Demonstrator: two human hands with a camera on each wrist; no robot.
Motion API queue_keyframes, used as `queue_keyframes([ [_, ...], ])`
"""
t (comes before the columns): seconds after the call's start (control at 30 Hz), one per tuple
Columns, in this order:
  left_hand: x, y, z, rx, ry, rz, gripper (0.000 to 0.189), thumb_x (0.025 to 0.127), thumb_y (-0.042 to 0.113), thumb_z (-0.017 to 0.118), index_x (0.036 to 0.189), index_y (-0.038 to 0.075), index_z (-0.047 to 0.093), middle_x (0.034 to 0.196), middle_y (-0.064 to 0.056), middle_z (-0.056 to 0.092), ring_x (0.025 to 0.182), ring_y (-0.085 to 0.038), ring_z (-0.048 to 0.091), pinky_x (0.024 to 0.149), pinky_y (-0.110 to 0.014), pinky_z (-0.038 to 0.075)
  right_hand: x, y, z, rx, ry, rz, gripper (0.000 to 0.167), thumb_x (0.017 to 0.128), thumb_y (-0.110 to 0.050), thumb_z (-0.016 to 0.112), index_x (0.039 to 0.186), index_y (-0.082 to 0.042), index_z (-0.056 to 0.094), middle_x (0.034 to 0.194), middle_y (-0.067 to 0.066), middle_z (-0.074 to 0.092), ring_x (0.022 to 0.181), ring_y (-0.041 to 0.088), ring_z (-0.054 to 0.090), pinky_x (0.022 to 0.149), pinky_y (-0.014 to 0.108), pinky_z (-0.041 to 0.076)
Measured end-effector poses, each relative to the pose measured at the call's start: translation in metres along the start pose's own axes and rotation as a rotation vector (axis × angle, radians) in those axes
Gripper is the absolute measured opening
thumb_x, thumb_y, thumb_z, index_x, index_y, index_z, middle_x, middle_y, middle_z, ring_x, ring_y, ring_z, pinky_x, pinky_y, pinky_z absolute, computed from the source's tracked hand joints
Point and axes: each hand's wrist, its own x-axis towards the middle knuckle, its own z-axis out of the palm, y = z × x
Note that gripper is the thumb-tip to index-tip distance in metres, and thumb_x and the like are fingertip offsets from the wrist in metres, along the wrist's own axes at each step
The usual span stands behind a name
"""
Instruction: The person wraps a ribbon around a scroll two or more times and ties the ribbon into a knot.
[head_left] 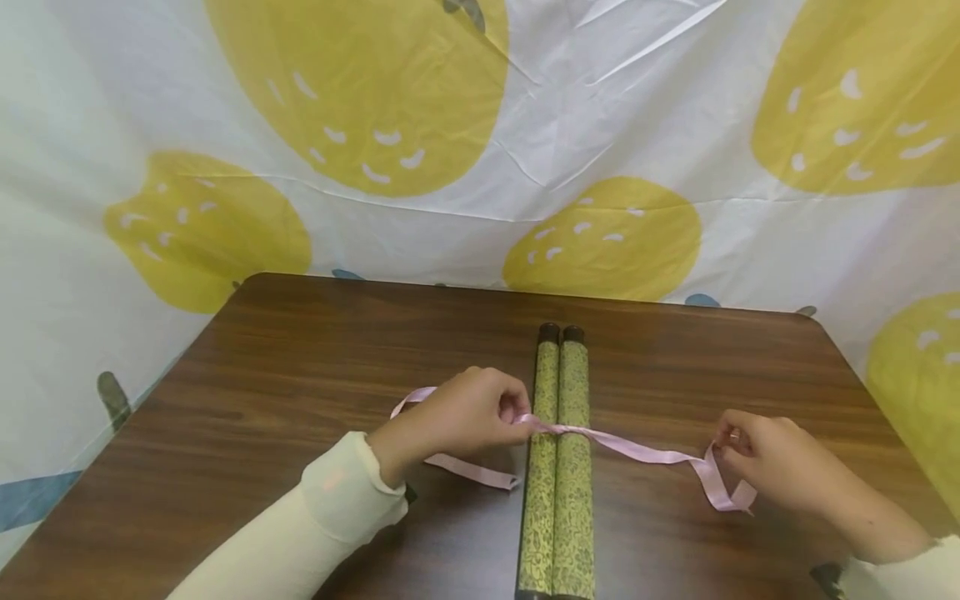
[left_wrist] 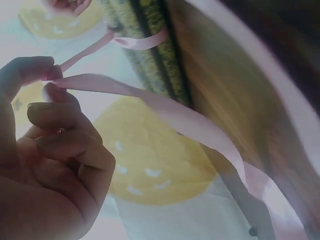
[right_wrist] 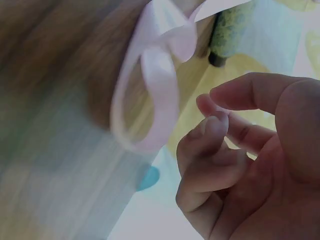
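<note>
Two scroll rolls (head_left: 574, 517) in green-gold patterned cloth with dark end caps lie side by side on the table. A pink ribbon (head_left: 637, 451) passes across them and is twisted together over their middle. My left hand (head_left: 468, 408) is just left of the rolls, pinching the ribbon between thumb and index finger; its loose tail curves back under the wrist. On the right, my right hand (head_left: 783, 458) hovers beside the ribbon's other tail. In the right wrist view that tail (right_wrist: 162, 95) loops apart from the loosely curled fingers (right_wrist: 240, 92), which hold nothing.
The dark wood-grain table (head_left: 337, 333) has rounded far corners. Behind it and at its sides hangs a white cloth (head_left: 420, 217) printed with large yellow fruit.
</note>
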Motion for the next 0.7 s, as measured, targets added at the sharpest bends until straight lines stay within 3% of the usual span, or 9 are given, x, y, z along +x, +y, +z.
queue_keyframes([
  [0.17, 0.005, 0.006, -0.002, -0.091, -0.004, 0.004, 0.008, 0.086, 0.02, 0.071, 0.079, 0.017, 0.069, 0.065, 0.007, 0.057, 0.059, -0.003, 0.048, 0.057, -0.019, 0.043, -0.011, 0.016, -0.001, -0.041, 0.037, 0.044, 0.005, 0.084, -0.01, 0.067, 0.089, -0.01, 0.063, 0.065, -0.007, 0.051, 0.056, 0.006, 0.043, 0.049, 0.025, 0.036],
  [0.3, 0.008, 0.01, -0.001, -0.159, -0.022, 0.007, 0.009, 0.088, 0.02, 0.073, 0.081, 0.016, 0.069, 0.067, 0.006, 0.058, 0.06, -0.004, 0.049, 0.057, -0.018, 0.044, -0.014, 0.027, -0.004, -0.083, 0.063, 0.069, 0.014, 0.086, -0.011, 0.068, 0.099, -0.007, 0.063, 0.069, -0.002, 0.062, 0.061, 0.014, 0.054, 0.051, 0.033, 0.044],
  [0.5, 0.011, 0.016, 0.005, -0.19, -0.009, 0.009, 0.006, 0.086, 0.02, 0.072, 0.082, 0.018, 0.07, 0.069, 0.006, 0.06, 0.062, -0.005, 0.051, 0.059, -0.02, 0.045, -0.007, 0.02, 0.0, -0.156, 0.092, -0.055, 0.041, 0.08, -0.012, 0.077, 0.119, -0.016, 0.067, 0.106, 0.009, 0.063, 0.068, 0.013, 0.057, 0.05, 0.033, 0.045],
  [0.57, 0.011, 0.017, 0.006, -0.181, -0.002, 0.008, 0.006, 0.086, 0.02, 0.071, 0.081, 0.018, 0.069, 0.068, 0.007, 0.06, 0.061, -0.005, 0.051, 0.059, -0.02, 0.045, -0.003, 0.015, 0.003, -0.184, 0.08, -0.093, 0.041, 0.078, -0.013, 0.08, 0.117, -0.02, 0.071, 0.112, 0.009, 0.059, 0.069, 0.013, 0.059, 0.051, 0.033, 0.046],
  [0.7, 0.012, 0.018, 0.008, -0.176, -0.002, 0.018, 0.007, 0.086, 0.021, 0.072, 0.08, 0.018, 0.069, 0.068, 0.007, 0.06, 0.061, -0.005, 0.052, 0.059, -0.02, 0.046, 0.003, 0.011, 0.008, -0.223, 0.04, -0.125, 0.022, 0.077, -0.015, 0.083, 0.097, -0.022, 0.076, 0.094, -0.003, 0.058, 0.066, 0.008, 0.055, 0.053, 0.031, 0.045],
])
